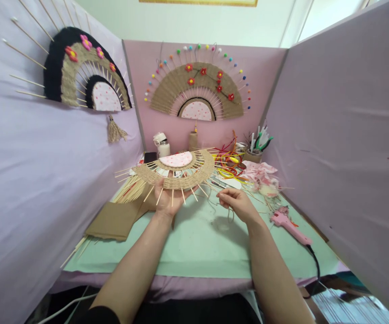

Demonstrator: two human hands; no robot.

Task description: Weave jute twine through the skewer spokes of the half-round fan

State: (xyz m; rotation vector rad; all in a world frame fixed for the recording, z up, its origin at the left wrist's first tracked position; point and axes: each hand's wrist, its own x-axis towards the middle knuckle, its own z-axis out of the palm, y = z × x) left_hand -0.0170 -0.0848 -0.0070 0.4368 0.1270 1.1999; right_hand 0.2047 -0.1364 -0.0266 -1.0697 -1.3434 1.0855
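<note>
A half-round fan of thin wooden sticks and woven twine (pixel 177 182), with a pink dotted half-circle at its centre, is held up over the table. My left hand (pixel 168 198) supports it from below, its fingers partly hidden behind the weave. To the right of the fan, my right hand (pixel 235 201) is closed in a pinch on a thin strand of twine (pixel 230 216). A loop of the strand hangs below the fingers, and another stretch curls toward the fan. The two hands are apart.
A pink glue gun (pixel 291 227) with a black cord lies at the right. Folded brown cardboard (pixel 111 220) and wooden sticks (pixel 130 189) lie left. Behind are coloured pipe cleaners (pixel 226 168), pink fabric (pixel 258 173) and a white bottle (pixel 162 146). Finished fans (pixel 238 96) hang on the partitions.
</note>
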